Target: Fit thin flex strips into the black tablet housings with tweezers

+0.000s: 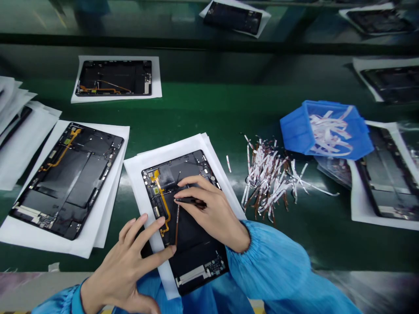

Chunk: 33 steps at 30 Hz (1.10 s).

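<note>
An opened black tablet lies at lower centre of the frame, tilted on a white sheet. It is probably light and stiff, with a smooth floor and delicate parts along its sides; the plain outer rim looks the safest place to hold. The left hand is spread, one fingertip at the lower end of a thin brown-and-white strip. The right hand pinches a slim dark tool — its tip close to the strip's upper end — and hides the tablet's middle. The strip is likely limp, easily creased and best taken by its ends.

Surroundings: the green bench carries a second tablet at left and another at upper left. A blue bin lies right of centre, strips inside it; a tangled heap of strips crowds the space between bin and sheet — one loose strip just beside the paper.
</note>
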Available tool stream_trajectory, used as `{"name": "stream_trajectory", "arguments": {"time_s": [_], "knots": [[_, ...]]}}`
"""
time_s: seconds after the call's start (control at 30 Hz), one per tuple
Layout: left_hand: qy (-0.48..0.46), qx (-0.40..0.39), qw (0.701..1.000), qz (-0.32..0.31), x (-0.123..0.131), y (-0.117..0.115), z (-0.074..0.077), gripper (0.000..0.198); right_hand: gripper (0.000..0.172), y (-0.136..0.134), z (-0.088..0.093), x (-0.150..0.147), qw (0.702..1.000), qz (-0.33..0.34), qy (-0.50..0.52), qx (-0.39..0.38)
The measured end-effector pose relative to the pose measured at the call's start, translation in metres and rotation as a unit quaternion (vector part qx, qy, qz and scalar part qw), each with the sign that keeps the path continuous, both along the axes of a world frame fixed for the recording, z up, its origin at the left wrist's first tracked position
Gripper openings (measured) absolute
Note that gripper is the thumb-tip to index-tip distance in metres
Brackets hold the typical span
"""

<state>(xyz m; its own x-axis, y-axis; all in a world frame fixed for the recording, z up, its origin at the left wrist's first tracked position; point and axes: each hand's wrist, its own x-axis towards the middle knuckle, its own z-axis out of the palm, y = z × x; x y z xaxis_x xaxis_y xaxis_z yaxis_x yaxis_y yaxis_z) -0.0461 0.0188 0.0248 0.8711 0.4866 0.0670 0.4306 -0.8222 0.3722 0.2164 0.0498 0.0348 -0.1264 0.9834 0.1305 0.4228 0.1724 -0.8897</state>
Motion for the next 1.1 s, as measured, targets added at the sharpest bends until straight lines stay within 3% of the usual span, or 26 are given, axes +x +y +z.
{"name": "stream_trajectory", "arguments": {"time_s": [0.2, 0.37, 1.1], "knots": [[0.002, -0.002, 1.0, -0.011, 0.003, 0.002, 0.002, 0.072, 0.02, 0.0, -0.001, -0.001, 1.0, 0.001, -0.016, 0.001], [0.019, 0.03, 0.999, -0.036, 0.006, 0.003, 0.001, 0.071, 0.018, 0.0, -0.005, -0.001, 1.0, -0.002, -0.021, 0.001], [-0.012, 0.007, 1.0, -0.025, 0.011, 0.003, 0.0, 0.054, 0.024, -0.003, -0.018, -0.004, 0.996, -0.005, -0.076, 0.039]]}}
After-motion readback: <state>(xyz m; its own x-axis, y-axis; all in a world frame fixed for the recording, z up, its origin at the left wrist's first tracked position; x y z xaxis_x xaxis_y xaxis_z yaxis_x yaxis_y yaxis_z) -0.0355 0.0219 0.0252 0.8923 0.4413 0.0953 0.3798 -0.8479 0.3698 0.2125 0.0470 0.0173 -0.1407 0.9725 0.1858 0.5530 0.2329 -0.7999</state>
